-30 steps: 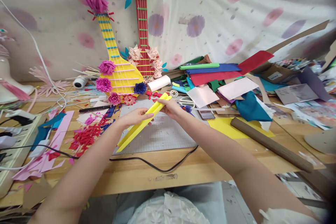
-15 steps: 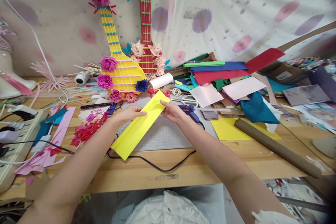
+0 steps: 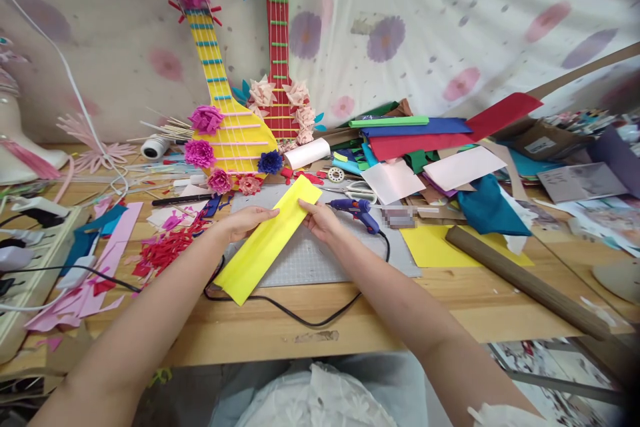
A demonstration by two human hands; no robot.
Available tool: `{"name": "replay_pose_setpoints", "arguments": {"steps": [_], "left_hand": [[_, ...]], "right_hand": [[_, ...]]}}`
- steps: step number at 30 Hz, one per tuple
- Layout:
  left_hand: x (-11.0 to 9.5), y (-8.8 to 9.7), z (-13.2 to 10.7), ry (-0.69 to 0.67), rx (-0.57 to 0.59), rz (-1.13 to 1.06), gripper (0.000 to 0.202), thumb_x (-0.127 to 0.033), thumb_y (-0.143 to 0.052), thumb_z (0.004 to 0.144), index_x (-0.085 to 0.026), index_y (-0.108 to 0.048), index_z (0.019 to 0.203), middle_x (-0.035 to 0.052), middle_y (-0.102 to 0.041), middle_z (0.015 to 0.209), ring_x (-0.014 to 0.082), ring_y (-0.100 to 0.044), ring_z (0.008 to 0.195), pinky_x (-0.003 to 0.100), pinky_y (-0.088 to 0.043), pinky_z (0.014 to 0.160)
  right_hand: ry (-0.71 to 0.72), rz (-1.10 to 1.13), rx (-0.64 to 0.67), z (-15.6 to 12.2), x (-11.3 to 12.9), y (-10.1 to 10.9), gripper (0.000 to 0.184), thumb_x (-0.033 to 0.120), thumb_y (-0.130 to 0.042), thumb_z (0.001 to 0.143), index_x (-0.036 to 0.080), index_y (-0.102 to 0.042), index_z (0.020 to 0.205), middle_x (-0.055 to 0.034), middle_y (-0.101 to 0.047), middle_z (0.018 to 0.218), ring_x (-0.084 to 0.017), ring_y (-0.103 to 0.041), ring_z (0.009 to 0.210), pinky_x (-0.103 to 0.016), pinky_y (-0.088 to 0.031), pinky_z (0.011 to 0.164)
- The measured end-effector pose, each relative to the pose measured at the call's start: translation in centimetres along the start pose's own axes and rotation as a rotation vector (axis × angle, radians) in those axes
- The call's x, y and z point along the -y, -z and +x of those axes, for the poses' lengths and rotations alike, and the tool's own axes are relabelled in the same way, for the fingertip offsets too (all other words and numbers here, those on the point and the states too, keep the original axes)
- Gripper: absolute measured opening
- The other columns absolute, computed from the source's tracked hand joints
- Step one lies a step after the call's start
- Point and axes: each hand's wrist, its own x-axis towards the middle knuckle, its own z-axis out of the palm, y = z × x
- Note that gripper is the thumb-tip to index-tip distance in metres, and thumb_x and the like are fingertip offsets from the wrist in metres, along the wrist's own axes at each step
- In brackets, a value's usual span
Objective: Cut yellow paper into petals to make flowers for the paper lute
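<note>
Bright, even light, soft shadows; edges bend and blur, corners darken.

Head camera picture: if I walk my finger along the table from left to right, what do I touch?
Pink paper strip, red paper scraps, left hand, right hand, blue glue gun, brown cardboard tube. Both hands hold the yellow paper strip.
</note>
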Motion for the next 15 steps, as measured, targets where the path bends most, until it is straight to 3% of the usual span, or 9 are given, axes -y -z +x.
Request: {"name": "replay_pose_setpoints", "arguments": {"steps": [4,10,15], "left_hand": [[0.1,-0.2,0.6,0.007,-0.02,0.096,0.041,-0.043,-0.079,0.051,-0.015,-0.069,0.079,0.0064,-0.072,0.073,0.0177,-0.065,0.058,0.027,-0.05,0.057],[-0.5,-0.7,0.6,-0.006,0.014,0.135,0.046,-0.049,-0.077,0.05,-0.015,-0.068,0.08,0.0064,-0.072,0.075,0.0173,-0.065,0.061,0.027,-0.05,0.062],[-1.1,-0.7,1.1,-0.016,-0.122,0.143,0.046,-0.042,-0.081,0.047,-0.015,-0.067,0.082,0.0032,-0.07,0.067,0.0177,-0.063,0.056,0.031,-0.05,0.063]], "right_hand": [[0.014,0.049,-0.082,0.6,-0.4,-0.5,0.005,0.017,-0.057,0.081,0.018,-0.06,0.085,0.0,-0.07,0.071,-0.013,-0.065,0.06,-0.024,-0.056,0.06],[0.087,0.02,-0.24,2.1,-1.0,-1.3,0.005,0.011,-0.056,0.079,0.016,-0.059,0.079,-0.0015,-0.07,0.071,-0.013,-0.065,0.063,-0.024,-0.055,0.066],[0.083,-0.024,-0.244,2.7,-0.1,-2.5,0.003,0.013,-0.057,0.08,0.016,-0.058,0.08,-0.0011,-0.069,0.07,-0.012,-0.064,0.062,-0.025,-0.055,0.066]]}}
